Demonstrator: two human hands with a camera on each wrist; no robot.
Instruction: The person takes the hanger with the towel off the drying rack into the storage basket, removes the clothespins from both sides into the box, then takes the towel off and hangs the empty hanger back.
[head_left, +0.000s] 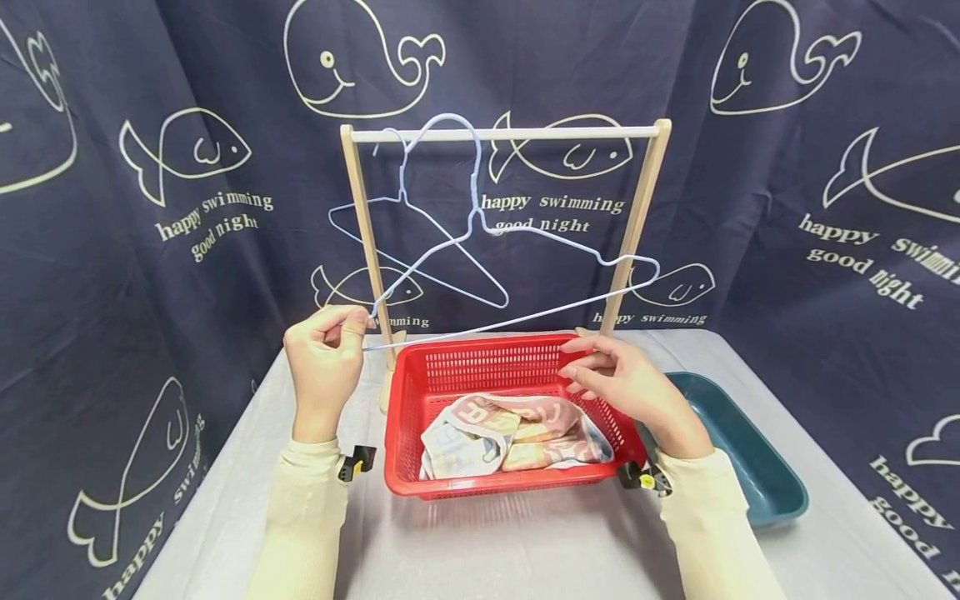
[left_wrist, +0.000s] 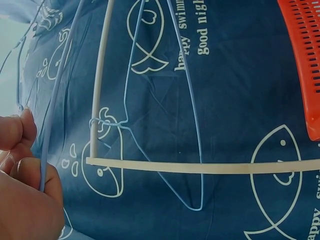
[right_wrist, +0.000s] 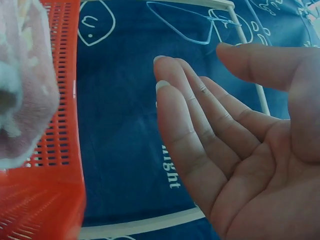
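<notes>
My left hand (head_left: 327, 354) pinches one end of a light blue wire clothes hanger (head_left: 517, 319), which is held up in front of the rack. Its hook points upward and its far end reaches right, above my right hand (head_left: 626, 379). That right hand has its fingers loosely extended over the right rim of a red plastic basket (head_left: 517, 483) and holds nothing, as the right wrist view also shows. A crumpled patterned towel (head_left: 517, 433) lies in the basket. Behind, a second blue hanger (head_left: 457, 283) hangs from the rack's bar, near its left end.
A clothes rack with a white bar (head_left: 540, 133) and wooden posts (head_left: 647, 208) stands at the table's back. Right of the basket sits a teal tray (head_left: 757, 467), partly behind my right forearm. Dark blue curtains (head_left: 225, 317) with white fish and whales surround the white table (head_left: 480, 550).
</notes>
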